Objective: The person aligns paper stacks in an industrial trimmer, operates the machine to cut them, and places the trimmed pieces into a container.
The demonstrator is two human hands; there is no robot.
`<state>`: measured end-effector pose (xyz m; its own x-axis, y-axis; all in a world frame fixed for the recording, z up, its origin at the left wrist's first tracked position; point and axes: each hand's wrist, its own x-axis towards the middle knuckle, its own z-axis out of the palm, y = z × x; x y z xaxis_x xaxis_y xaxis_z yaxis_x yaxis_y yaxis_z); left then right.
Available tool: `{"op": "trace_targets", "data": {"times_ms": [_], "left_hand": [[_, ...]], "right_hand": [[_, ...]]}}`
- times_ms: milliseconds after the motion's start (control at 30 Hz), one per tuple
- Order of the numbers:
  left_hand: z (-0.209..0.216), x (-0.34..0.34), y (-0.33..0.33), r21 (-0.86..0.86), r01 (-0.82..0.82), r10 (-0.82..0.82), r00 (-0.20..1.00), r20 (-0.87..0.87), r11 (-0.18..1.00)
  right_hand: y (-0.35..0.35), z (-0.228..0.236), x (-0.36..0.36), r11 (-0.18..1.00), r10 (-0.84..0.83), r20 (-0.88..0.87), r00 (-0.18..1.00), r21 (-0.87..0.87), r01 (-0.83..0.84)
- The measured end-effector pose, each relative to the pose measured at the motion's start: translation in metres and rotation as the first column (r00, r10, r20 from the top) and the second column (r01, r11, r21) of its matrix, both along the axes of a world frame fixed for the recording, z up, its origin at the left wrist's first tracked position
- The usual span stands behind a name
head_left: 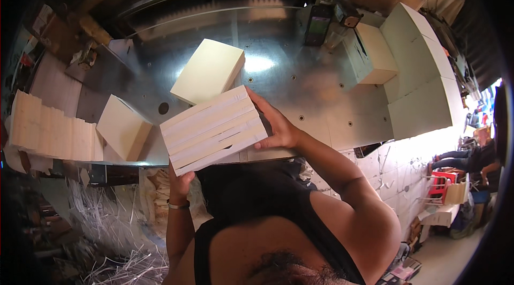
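Observation:
Between my two hands is a thick stack of cream paper blocks (pixel 214 132), its layered side facing up and several bands showing along it. My right hand (pixel 276 127) grips its right end, thumb and fingers spread around the edge. At the lower left corner, my left hand (pixel 181 180) holds it; most of those fingers are hidden behind the stack. The stack is tilted over the near edge of the metal table (pixel 300 92). Just beyond it lies another cream paper stack (pixel 209 68), and a third paper stack (pixel 122 128) sits to its left.
Along the table's left side stands a long row of paper blocks (pixel 56 127). More stacked paper (pixel 423 97) lines the right side, beside a smaller paper stack (pixel 372 54). A phone-like device (pixel 318 25) stands at the back. Paper strips (pixel 128 261) litter the floor; a person (pixel 471 162) sits far right.

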<state>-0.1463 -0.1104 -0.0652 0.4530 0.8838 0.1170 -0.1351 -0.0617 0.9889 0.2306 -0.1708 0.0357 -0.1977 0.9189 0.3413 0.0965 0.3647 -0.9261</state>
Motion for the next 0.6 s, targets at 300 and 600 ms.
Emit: {"op": "trace_targets", "data": {"times_ms": [300,600], "left_hand": [[-0.044,0.016,-0.016,-0.199,-0.094,0.172,0.891,0.421,0.976],[-0.046,-0.005,-0.003,-0.120,-0.038,0.042,0.999,0.028,0.992]], "right_hand": [[-0.009,-0.004,-0.035,0.999,0.003,-0.361,0.933,-0.033,-0.016],[-0.010,-0.012,-0.034,0.999,-0.002,-0.345,0.939,0.032,0.014]]}}
